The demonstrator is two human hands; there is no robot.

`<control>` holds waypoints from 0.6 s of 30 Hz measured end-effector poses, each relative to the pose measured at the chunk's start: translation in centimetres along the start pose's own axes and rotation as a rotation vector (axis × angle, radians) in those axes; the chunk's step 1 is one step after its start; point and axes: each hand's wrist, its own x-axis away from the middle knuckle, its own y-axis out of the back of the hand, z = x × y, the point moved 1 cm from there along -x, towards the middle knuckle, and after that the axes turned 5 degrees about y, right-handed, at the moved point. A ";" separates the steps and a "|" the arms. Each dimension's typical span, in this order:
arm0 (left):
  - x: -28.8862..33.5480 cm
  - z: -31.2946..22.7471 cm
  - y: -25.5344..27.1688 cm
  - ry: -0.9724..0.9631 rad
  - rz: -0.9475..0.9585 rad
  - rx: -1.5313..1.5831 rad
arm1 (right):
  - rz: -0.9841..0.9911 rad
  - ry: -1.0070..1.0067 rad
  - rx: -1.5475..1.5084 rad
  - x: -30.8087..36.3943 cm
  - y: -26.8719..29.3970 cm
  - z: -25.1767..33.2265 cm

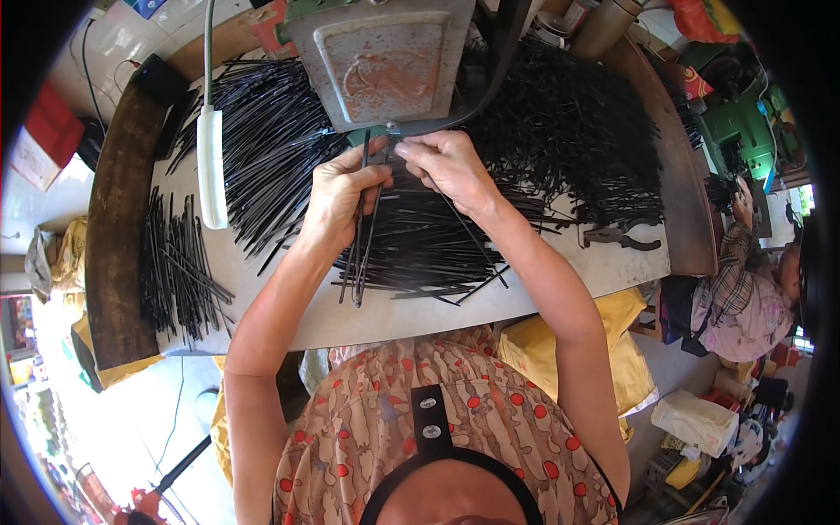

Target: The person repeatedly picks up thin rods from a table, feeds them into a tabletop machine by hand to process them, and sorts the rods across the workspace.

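My left hand (336,194) is closed on a few thin black rods (360,262), which hang down from the fingers toward the table's front edge. Across from it, my right hand (453,171) pinches another thin black rod (461,220) that slants down to the right. Both sets of fingertips are close together just below a worn grey machine (385,66) with a raised panel and reddish patches. What the fingertips touch at the machine's lower edge is too small to make out. Beneath the hands lies a pile of black rods (411,232).
More rods fan out at the left (254,149), with a smaller bunch (179,271) near the wooden side board (122,236). A tangled black heap (569,114) covers the right side. Pliers (623,236) lie at the right edge. A white lamp (211,166) hangs left. Another person (744,306) works at far right.
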 end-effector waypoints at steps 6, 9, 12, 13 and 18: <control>-0.2 0.1 0.1 0.014 -0.012 0.011 | 0.004 -0.004 0.012 0.0 -0.1 -0.1; -0.2 0.2 0.0 0.008 -0.015 0.027 | -0.023 -0.001 0.033 0.0 -0.2 -0.3; -0.2 0.2 -0.1 0.002 -0.015 0.019 | -0.030 -0.022 0.039 0.1 -0.3 -0.2; -0.2 0.2 -0.1 -0.002 -0.015 0.012 | -0.030 -0.044 0.026 0.1 -0.4 -0.1; 0.7 -0.6 0.0 -0.002 -0.031 -0.124 | -0.047 -0.120 -0.026 0.7 -0.3 0.5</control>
